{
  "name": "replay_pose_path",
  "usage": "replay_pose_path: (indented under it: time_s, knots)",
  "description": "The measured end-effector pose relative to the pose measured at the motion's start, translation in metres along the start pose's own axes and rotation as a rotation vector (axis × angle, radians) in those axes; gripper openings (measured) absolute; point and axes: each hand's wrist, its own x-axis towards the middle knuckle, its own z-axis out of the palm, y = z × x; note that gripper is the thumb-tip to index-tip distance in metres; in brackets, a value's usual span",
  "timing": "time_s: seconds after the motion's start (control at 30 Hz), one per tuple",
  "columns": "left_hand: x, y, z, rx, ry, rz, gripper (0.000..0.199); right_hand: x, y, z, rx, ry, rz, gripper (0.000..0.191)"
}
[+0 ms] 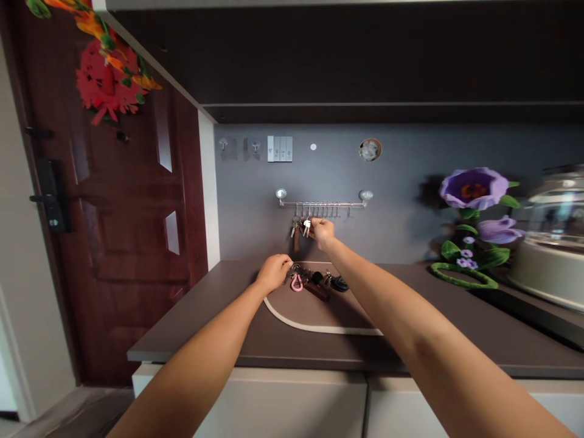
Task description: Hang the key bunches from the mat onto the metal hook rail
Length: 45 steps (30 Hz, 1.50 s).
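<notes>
My right hand (323, 232) is raised at the hook rail (323, 204) on the back wall, its fingers pinched on a bunch of silver keys (307, 225) just under the hooks. Beside it, another bunch of keys (294, 229) with a brown strap (296, 241) hangs from the rail's left part. Down on the counter, my left hand (274, 272) has its fingers bent together at the left edge of a pile of keys; what they grip, if anything, is hidden. In that pile lie a pink loop keyring (297, 282), a dark brown key holder (317, 291) and a black fob (340, 284).
The pile lies on a brown mat with a pale rim (310, 327). Purple artificial flowers (474, 188) and a glass-domed appliance (552, 243) stand to the right. A dark cabinet (365, 61) overhangs the counter (205, 310). At left is a red-brown door (137, 243).
</notes>
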Motion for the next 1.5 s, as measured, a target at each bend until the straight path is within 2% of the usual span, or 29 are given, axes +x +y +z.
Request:
replay_pose_path:
  time_s: [0.2,0.47,0.8,0.97,1.2,1.37,1.5]
  knots:
    - [0.0,0.0,-0.002,-0.008,-0.009,-0.017,0.023,0.003,0.003,-0.004,-0.044,0.017,-0.01,0.007]
    - [0.001,-0.002,-0.001,-0.012,-0.014,-0.01,0.022,0.003,0.008,-0.012,-0.075,-0.05,-0.014,0.003]
    - [0.0,-0.003,-0.004,0.038,-0.02,0.006,0.019,-0.025,-0.001,-0.022,-0.167,0.032,0.02,0.011]
    - [-0.001,-0.001,-0.006,0.045,-0.038,0.005,0.02,-0.048,0.003,-0.03,-0.244,-0.076,-0.023,0.015]
    - [-0.004,-0.002,-0.007,0.054,-0.095,-0.021,0.019,-0.076,0.02,-0.052,-0.587,-0.235,-0.18,0.017]
    - [-0.005,-0.004,-0.004,0.067,-0.133,-0.056,0.021,-0.083,0.032,-0.06,-0.894,-0.366,-0.339,0.019]
    - [-0.004,-0.006,-0.003,0.099,-0.175,-0.05,0.021,-0.083,0.032,-0.058,-1.035,-0.426,-0.44,0.019]
